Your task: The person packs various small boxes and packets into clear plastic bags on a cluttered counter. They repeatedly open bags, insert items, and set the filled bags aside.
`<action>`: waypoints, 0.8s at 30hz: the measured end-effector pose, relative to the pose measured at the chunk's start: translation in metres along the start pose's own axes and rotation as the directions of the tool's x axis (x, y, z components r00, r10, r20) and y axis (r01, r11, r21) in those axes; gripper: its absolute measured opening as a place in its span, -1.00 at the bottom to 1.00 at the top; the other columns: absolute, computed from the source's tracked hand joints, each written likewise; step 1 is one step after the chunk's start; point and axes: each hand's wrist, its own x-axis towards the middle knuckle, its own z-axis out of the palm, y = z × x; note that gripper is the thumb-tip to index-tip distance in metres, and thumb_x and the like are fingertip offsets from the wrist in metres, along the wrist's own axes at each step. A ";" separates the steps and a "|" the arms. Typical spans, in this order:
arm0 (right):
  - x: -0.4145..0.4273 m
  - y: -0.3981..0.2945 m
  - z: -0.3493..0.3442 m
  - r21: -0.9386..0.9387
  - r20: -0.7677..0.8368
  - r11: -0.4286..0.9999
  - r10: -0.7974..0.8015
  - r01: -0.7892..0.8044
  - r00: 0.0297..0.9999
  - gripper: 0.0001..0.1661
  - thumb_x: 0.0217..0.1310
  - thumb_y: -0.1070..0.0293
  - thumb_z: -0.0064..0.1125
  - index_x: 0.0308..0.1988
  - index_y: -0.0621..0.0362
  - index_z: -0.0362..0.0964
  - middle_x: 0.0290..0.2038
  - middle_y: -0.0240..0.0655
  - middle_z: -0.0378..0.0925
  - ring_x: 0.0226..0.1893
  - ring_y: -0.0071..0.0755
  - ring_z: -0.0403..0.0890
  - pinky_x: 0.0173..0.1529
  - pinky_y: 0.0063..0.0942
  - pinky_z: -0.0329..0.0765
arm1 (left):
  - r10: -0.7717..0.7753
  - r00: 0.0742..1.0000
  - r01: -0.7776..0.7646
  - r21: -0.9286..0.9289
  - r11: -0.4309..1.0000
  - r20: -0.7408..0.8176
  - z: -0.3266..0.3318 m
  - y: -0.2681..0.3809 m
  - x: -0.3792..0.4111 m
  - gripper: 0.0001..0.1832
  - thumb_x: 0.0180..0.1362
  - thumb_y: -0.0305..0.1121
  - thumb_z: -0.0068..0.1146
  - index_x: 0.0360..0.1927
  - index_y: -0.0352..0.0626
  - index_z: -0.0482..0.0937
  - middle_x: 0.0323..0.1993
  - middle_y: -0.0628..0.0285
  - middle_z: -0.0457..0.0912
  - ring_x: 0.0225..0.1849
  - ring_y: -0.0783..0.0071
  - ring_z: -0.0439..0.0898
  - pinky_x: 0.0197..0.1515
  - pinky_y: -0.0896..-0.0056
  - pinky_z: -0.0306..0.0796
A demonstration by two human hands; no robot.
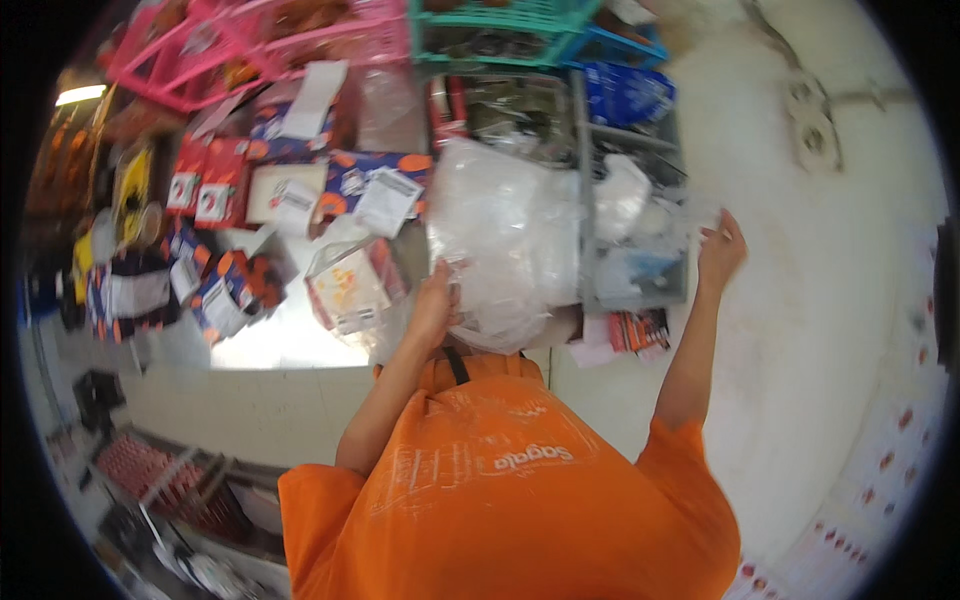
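A large clear plastic bag (502,232) lies spread in front of me, its lower edge close to my orange shirt. My left hand (437,304) grips the bag's near left side, fingers curled around the film. Out to the right, past a grey divided tray, my right hand (722,251) is raised with bent fingers. Its fingertips are blurred, so I cannot tell whether it pinches a thin piece of film. Left of the bag, a plastic-wrapped food pack (351,289) with a label rests on the shiny metal table (292,341).
The grey tray (636,296) holds plastic packets and a blue packet (628,94). Several patterned boxes with paper slips (388,196) crowd the left. Pink (330,45) and green baskets (495,37) stand at the back. A socket strip (814,124) hangs on the right wall.
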 end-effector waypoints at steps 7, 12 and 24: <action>-0.313 -0.126 0.123 0.631 0.693 0.586 -0.721 0.508 -0.028 -0.77 0.15 0.25 0.15 -0.27 0.17 0.57 -0.11 -0.15 0.56 -0.16 -0.14 0.59 -0.02 -0.17 0.52 | 0.027 0.993 -0.049 -0.187 0.981 -0.116 -0.025 0.010 -0.075 -0.39 0.40 0.18 -0.35 0.26 0.00 0.43 -0.64 0.55 0.15 -0.68 0.74 0.05 -0.66 0.65 -0.01; -0.374 -0.251 0.126 0.361 0.841 0.917 -0.240 0.173 -0.485 -0.72 0.13 0.28 0.06 -0.23 0.19 0.58 -0.26 -0.15 0.62 -0.27 -0.08 0.63 -0.14 -0.19 0.52 | 0.189 0.890 -0.181 0.060 0.982 -0.415 -0.128 0.017 -0.207 -0.45 0.42 0.05 -0.31 0.29 -0.05 0.41 -0.67 0.56 0.13 -0.68 0.77 0.06 -0.66 0.65 -0.06; -0.365 -0.300 0.186 0.411 0.488 0.220 -0.873 0.885 -0.009 -0.48 0.03 0.19 0.33 0.03 0.08 0.49 0.15 -0.11 0.39 0.19 -0.06 0.37 0.23 -0.21 0.35 | 0.332 0.713 -0.360 0.084 0.929 -0.618 -0.332 -0.017 -0.147 -0.50 0.45 -0.04 -0.36 0.27 -0.06 0.41 -0.54 0.45 0.28 -0.56 0.74 0.23 -0.59 0.62 0.14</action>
